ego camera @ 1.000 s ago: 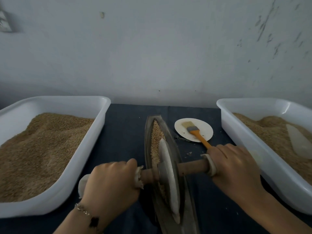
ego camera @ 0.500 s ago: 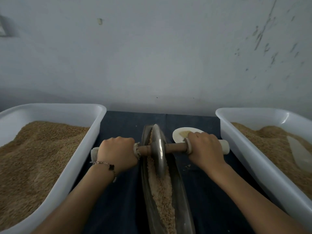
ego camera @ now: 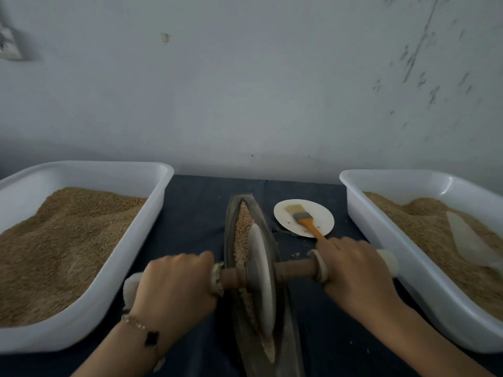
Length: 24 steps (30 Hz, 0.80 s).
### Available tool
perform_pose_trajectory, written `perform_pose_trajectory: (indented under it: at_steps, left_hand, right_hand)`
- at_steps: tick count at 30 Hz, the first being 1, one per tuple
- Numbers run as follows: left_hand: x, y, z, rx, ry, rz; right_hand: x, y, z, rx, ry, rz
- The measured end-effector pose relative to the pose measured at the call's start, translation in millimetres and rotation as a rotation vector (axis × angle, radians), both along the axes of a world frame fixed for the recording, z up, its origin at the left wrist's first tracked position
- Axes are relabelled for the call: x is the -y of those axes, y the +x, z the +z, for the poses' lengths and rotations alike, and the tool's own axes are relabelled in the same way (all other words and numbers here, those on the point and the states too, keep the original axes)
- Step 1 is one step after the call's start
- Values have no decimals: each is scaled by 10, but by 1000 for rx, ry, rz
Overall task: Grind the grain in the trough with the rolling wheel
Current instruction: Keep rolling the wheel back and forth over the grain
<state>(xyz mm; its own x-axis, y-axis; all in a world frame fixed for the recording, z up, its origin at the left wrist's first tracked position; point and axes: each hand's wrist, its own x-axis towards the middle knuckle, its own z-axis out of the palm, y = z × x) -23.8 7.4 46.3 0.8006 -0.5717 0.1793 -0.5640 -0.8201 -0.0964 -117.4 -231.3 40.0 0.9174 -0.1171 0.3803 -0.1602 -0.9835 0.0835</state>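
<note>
Both hands clamp the axle: left hand knuckles-up on one end, right hand on the other. Between them the rolling wheel stands upright in the trough, on the grain.

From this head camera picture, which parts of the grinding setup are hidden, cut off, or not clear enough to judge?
- Trough, head view: near end cut off by the bottom edge.
- Grain under the wheel: hidden by the disc.
- Axle ends: wrapped by the left hand and right hand.
- Pale flat tool in the right tub: too blurred to identify.
- Both tubs: outer sides cut off.
</note>
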Motion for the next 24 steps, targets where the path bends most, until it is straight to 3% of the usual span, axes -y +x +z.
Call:
perform_pose_trajectory:
  at_steps: [7, 16, 24]
  left_hand:
    - [23, -12, 20, -40, 27, 2]
    - [408, 947, -141, 103, -96, 38]
    - [456, 1196, -153, -57, -185, 64]
  right_hand:
    - [-3, -108, 23, 108, -18, 74]
    - [265, 940, -94, 38, -66, -51]
    - [247, 1196, -21, 195, -161, -41]
